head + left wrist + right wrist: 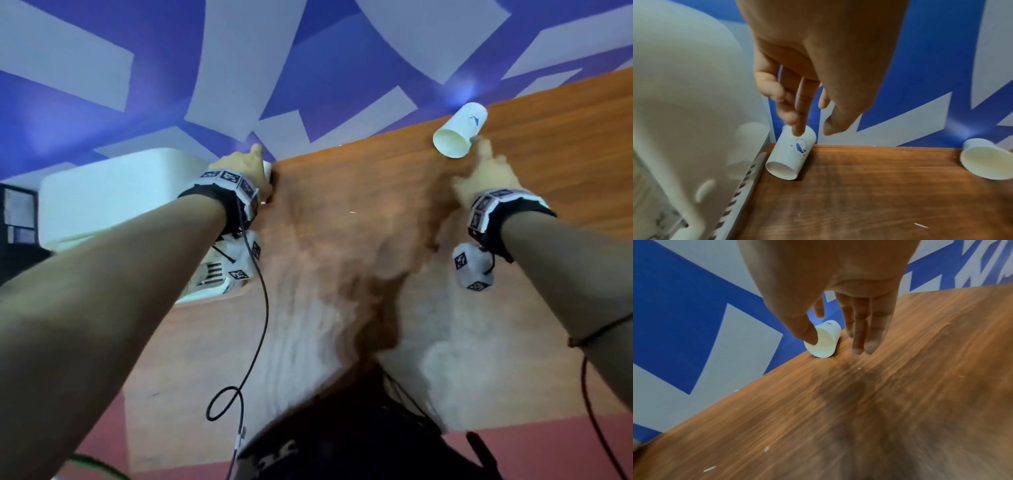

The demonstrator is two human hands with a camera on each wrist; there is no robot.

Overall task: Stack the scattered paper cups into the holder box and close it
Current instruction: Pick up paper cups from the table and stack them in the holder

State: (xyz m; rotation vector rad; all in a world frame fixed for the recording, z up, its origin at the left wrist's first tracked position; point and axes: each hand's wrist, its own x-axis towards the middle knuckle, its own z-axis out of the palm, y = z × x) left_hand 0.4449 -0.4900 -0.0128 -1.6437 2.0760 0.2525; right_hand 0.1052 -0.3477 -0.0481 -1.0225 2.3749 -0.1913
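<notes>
Two white paper cups lie on their sides at the far edge of the wooden table [342, 222], against the blue-and-white wall. The left cup [791, 154] carries a blue logo and lies beside the white holder box [684, 97]. My left hand [813, 132] reaches down on it: one fingertip [798, 133] touches its side, the thumb stands apart. In the head view this cup [267, 168] is mostly hidden behind my left hand [250, 164]. My right hand [834, 340] hovers at the right cup [824, 340], thumb before its mouth, fingers straight beside it, gripping nothing.
The holder box [113, 192] stands at the table's left, its lid state unclear. The right cup [459, 132] also shows in the left wrist view [986, 160]. Wrist cables hang toward my body. Bare wood lies between my arms.
</notes>
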